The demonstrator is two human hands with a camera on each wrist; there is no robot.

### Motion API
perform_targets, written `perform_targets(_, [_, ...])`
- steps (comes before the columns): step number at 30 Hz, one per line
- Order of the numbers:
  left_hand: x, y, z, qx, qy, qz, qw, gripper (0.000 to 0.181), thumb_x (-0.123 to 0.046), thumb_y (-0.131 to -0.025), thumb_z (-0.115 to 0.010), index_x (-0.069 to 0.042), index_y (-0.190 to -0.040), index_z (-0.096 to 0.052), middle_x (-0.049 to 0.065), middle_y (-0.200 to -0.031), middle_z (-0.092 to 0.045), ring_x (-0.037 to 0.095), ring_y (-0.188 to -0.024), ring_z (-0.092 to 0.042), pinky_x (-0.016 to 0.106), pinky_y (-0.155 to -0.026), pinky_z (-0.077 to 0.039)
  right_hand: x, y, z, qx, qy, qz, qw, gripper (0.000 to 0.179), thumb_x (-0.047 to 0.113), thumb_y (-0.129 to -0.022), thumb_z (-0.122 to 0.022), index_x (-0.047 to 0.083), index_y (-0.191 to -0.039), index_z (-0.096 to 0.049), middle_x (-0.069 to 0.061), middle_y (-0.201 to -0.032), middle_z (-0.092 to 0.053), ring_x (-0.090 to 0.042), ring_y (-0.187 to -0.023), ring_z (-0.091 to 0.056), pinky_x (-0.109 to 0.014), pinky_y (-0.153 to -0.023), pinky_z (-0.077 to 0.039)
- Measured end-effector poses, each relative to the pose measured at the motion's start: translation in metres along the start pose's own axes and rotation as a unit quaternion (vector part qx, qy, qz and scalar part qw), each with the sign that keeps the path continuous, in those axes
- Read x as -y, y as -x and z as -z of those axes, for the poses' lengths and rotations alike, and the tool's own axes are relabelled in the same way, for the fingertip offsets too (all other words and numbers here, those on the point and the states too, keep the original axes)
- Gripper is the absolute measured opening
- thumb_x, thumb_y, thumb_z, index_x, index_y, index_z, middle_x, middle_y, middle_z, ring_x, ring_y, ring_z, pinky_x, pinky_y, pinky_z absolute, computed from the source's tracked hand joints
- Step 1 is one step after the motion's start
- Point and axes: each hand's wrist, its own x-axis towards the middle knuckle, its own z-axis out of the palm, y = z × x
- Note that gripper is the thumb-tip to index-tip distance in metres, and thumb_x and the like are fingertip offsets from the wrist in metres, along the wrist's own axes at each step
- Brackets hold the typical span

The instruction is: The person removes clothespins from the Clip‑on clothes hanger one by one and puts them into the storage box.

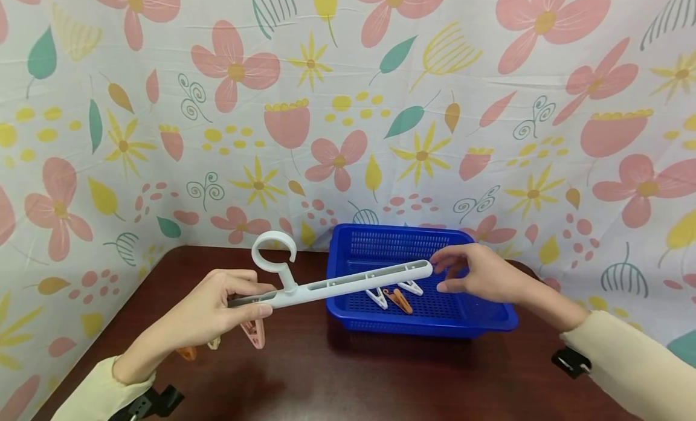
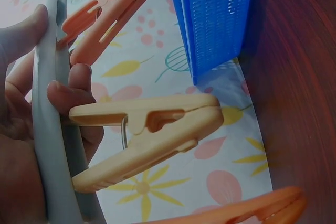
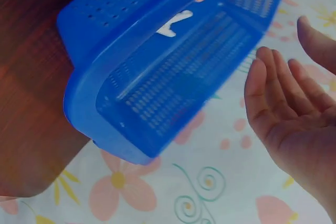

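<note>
My left hand [image 1: 209, 306] grips one half of a white clip hanger [image 1: 348, 284], its hook pointing up. From the gripped half hang a pink clothespin [image 1: 254, 334], a cream clothespin [image 2: 157, 129] and an orange clothespin [image 2: 262, 207]. The bar's far half reaches right, overlapping a blue basket [image 1: 402, 330] in the head view. At that far end is my right hand [image 1: 481, 276], fingers loosely bent and nothing between them; the right wrist view shows its open palm. Inside the basket lie an orange clothespin [image 1: 401, 302] and white clothespins [image 1: 377, 298].
The basket stands toward the back of a dark brown table [image 1: 304, 379]. Behind and to the left, a floral cloth [image 1: 348, 185] hangs close to the table's edge.
</note>
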Motion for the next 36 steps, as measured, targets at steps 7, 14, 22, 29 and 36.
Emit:
perform_targets(7, [0.000,-0.003,-0.001,0.006,-0.025,-0.007,0.9996,0.025,-0.011,-0.099,-0.075,-0.008,-0.124,-0.078,0.001,-0.083,-0.064,0.018,-0.064,-0.076,0.026,-0.052,-0.051,0.020,0.027,0.003,-0.003,-0.012,-0.007,0.9999,0.058,0.032,-0.088,-0.088,0.004,-0.135,-0.067,0.002,-0.112,-0.073,-0.014,-0.091,-0.070,-0.030,-0.074,-0.060])
perform_targets(14, [0.003,-0.007,-0.005,0.012,-0.060,-0.015,0.9980,0.025,-0.016,-0.099,-0.077,-0.008,-0.123,-0.078,-0.005,-0.082,-0.063,0.011,-0.072,-0.075,0.028,-0.059,-0.053,0.042,0.047,0.003,-0.051,-0.005,-0.021,0.9985,0.063,0.043,-0.083,-0.091,0.017,-0.136,-0.068,0.008,-0.116,-0.072,-0.010,-0.094,-0.069,-0.029,-0.075,-0.060])
perform_targets(22, [0.001,-0.014,-0.013,0.032,-0.080,-0.013,0.9962,0.024,-0.024,-0.101,-0.075,-0.014,-0.122,-0.079,-0.007,-0.083,-0.063,0.009,-0.069,-0.076,0.026,-0.071,-0.057,0.066,0.064,-0.004,-0.135,0.035,0.036,0.9896,0.055,0.040,-0.080,-0.094,0.026,-0.128,-0.073,0.017,-0.110,-0.071,-0.005,-0.089,-0.067,-0.028,-0.074,-0.058])
perform_targets(29, [-0.004,-0.022,-0.021,0.031,-0.171,-0.017,0.9847,0.023,-0.033,-0.099,-0.077,-0.023,-0.119,-0.081,-0.019,-0.082,-0.061,0.000,-0.078,-0.066,0.024,-0.063,-0.049,0.075,0.069,-0.019,-0.154,0.030,0.083,0.9842,0.052,0.032,-0.079,-0.095,0.024,-0.127,-0.074,0.017,-0.115,-0.072,-0.004,-0.090,-0.065,-0.027,-0.073,-0.057])
perform_targets(36, [-0.008,-0.030,-0.028,0.029,-0.209,-0.030,0.9769,0.025,-0.034,-0.097,-0.079,-0.022,-0.119,-0.082,-0.022,-0.080,-0.058,-0.002,-0.078,-0.060,0.023,-0.062,-0.047,0.081,0.069,-0.031,-0.150,0.037,0.084,0.9844,0.051,0.037,-0.081,-0.093,0.023,-0.126,-0.075,0.016,-0.119,-0.072,-0.006,-0.100,-0.065,-0.027,-0.077,-0.055])
